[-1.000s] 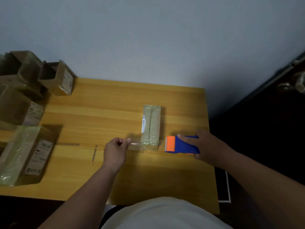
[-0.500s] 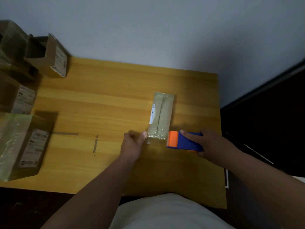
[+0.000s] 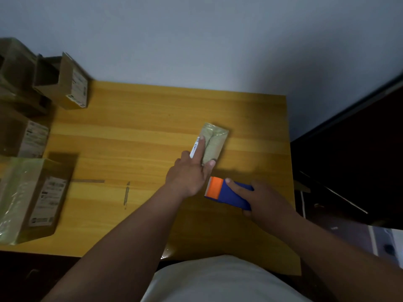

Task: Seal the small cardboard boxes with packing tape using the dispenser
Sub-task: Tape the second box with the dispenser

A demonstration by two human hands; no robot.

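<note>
- Several boxes [image 3: 37, 192] are stacked at the desk's [image 3: 141, 127] left edge.
- A taped box [image 3: 214, 142] is pressed down mid-desk by the left hand [image 3: 189, 175], its fingers [image 3: 199, 149] laid straight along the top.
- The dispenser [image 3: 226, 192] is gripped by the right hand [image 3: 268, 201], just beside the box's near end.

I stand at a wooden table [image 3: 152, 127], honey-yellow with visible grain, its far edge set against a plain pale grey-blue wall [image 3: 196, 40]. Light is dim and uneven; the wall darkens towards my right. To the right of the table stands dark furniture [image 3: 353, 166], nearly black, detail not discernible. Below it, a strip of pale floor [image 3: 383, 240] shows at the right edge.
</note>
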